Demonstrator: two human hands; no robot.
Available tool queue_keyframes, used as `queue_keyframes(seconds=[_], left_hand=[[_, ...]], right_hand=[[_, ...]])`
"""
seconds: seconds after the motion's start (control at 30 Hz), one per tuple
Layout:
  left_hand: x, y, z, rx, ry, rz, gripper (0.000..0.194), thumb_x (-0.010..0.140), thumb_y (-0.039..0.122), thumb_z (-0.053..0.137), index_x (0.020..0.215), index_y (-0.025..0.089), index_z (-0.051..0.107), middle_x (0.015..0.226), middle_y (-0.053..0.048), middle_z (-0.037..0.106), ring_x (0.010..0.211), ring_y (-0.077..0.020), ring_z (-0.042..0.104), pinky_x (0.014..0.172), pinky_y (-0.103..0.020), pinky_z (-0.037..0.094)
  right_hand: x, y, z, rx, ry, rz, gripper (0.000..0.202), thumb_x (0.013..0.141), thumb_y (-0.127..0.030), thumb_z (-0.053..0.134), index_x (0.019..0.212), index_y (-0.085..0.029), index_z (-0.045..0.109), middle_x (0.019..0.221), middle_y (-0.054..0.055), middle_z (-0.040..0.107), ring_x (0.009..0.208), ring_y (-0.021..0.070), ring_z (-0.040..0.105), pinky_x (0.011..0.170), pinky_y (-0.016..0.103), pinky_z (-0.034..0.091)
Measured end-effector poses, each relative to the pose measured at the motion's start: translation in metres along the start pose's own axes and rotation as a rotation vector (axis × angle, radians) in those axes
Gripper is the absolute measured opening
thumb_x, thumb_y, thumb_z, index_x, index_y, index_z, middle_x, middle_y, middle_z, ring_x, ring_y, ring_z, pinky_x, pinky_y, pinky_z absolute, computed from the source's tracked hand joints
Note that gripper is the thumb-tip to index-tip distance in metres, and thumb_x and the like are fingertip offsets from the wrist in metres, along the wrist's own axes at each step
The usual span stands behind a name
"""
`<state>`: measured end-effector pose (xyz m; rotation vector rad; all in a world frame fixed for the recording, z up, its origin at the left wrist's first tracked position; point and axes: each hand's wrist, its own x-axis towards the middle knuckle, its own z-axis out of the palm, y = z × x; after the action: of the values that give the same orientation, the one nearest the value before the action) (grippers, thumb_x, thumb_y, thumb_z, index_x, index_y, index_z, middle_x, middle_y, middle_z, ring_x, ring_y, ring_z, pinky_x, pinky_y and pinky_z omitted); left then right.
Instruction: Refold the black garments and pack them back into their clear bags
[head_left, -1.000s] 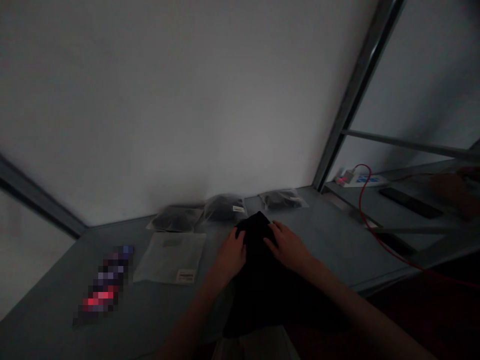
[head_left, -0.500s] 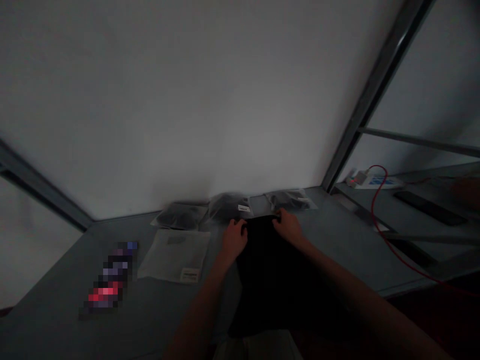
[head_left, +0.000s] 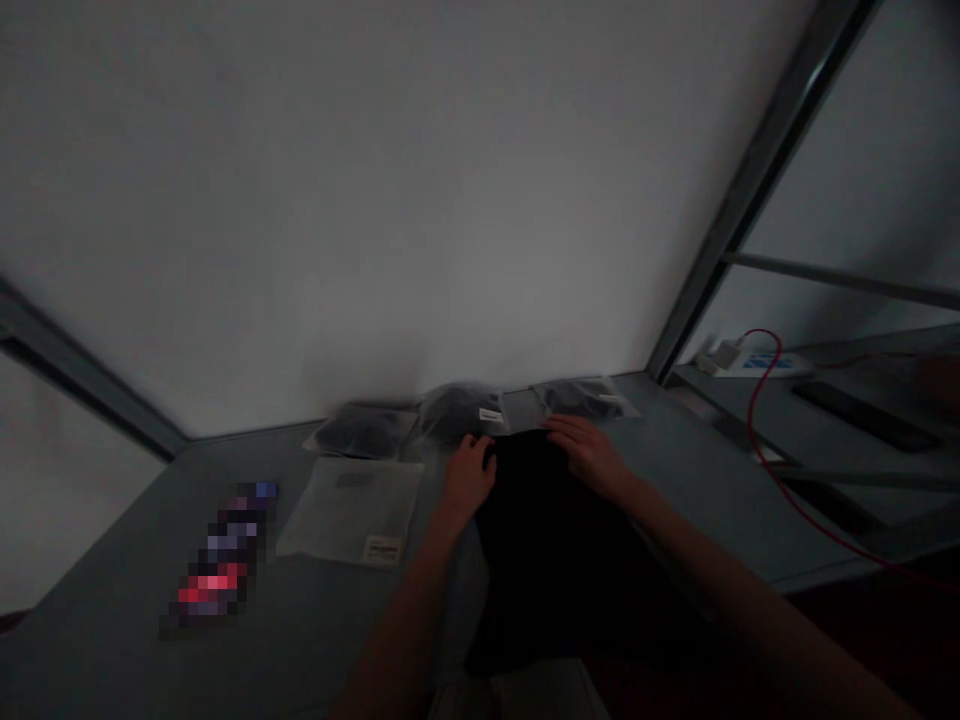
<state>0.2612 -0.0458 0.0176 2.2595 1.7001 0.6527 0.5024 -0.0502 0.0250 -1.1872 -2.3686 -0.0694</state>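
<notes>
Right hand (head_left: 592, 455) has uncurled; fingers lie apart over the far right corner of black cloth (head_left: 562, 550) on table (head_left: 315, 620). Left hand (head_left: 466, 480) pinches the left corner, probably keeping the edge straight.

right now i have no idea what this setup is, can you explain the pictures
No machine here, just a person's bare hands. Every picture comes from one camera worn on the head, looking forward and down. The left hand curls its fingers at the far left corner of a black cloth; the right hand lies at the far right corner. It is too dark to judge either grip. On the table are a pale flat bag with a label and, along the wall, three see-through bags with dark contents.
</notes>
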Motion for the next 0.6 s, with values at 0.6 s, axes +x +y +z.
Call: queue_keyframes(seconds=[0.6], left_hand=[[-0.035,0.018,-0.027,-0.035,-0.025,0.201,0.029,0.094,0.015,0.043,0.117,0.019,0.060,0.116,-0.007,0.058,0.103,-0.0163,0.061,0.096,-0.030,0.048]], right_hand=[[-0.018,-0.010,-0.007,0.329,0.081,0.228,0.042,0.080,-0.012,0.050,0.120,-0.020,0.063,0.132,0.010,0.061,0.122,0.0233,0.057,0.107,0.048,0.042]])
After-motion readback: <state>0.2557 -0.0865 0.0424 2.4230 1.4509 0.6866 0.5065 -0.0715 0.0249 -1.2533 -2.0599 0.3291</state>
